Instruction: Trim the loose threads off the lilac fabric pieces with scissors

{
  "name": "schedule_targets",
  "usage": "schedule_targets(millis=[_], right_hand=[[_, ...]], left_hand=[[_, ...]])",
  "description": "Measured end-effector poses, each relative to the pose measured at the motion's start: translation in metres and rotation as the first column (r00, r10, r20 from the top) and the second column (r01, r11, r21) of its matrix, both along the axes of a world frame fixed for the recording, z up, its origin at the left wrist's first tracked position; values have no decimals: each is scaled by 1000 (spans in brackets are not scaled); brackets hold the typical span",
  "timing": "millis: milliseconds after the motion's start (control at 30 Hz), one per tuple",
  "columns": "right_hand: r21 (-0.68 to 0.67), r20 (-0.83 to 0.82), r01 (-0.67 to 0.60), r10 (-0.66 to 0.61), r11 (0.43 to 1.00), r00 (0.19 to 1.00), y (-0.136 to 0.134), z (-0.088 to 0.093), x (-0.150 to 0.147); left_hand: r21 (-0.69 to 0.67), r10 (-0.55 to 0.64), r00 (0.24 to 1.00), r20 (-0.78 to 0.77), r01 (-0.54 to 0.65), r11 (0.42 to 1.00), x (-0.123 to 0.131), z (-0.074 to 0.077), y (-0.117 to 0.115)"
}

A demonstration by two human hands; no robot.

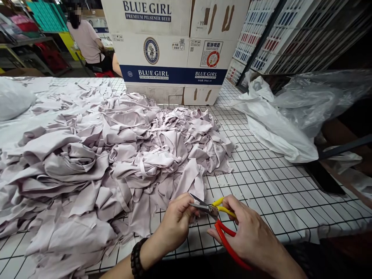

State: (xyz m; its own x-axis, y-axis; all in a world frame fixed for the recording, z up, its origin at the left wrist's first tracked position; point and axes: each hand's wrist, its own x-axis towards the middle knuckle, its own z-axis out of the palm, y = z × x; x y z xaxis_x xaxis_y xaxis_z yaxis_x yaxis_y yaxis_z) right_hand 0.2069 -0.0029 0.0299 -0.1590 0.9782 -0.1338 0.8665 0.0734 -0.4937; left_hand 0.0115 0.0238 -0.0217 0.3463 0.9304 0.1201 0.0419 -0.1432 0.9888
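Observation:
My right hand [247, 228] grips a pair of scissors [226, 244] with one red and one yellow handle. Their blades are parted and point left, reaching the fingers of my left hand [178, 217]. That hand is pinched closed on a pale pink fabric piece [192, 180], which stretches up toward the heap; part of it is hidden by the fingers. A dark beaded bracelet [136, 255] circles the left wrist. Just beyond and to the left spreads a large, tangled heap of similar pale pink fabric pieces [142, 155].
Under everything lies a white table cover with a black grid [261, 193]. Two stacked beer cartons [171, 54] stand at the back. On the right are white plastic bags [279, 124] and a dark phone-like slab [325, 178]. Behind, a person in pink [85, 42] sits near white crates [270, 38].

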Motion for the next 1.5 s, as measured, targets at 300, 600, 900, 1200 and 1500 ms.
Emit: schedule_targets(millis=[300, 600, 900, 1200, 1500], right_hand=[[43, 37, -44, 42, 998, 998, 1, 2, -1], [55, 74, -54, 50, 997, 996, 3, -1, 1], [-38, 47, -54, 56, 998, 997, 3, 0, -2], [-57, 8, -59, 59, 997, 998, 0, 4, -6], [-42, 10, -35, 35, 999, 999, -1, -5, -3]], left_hand=[[-32, -17, 1000, 15, 18, 999, -4, 5, 0], [-67, -29, 998, 57, 33, 997, -3, 7, 0], [-98, -42, 995, 86, 50, 994, -5, 9, -1], [-87, -34, 997, 75, 41, 995, -7, 8, -1], [-45, -41, 998, 49, 43, 998, -9, 8, -2]])
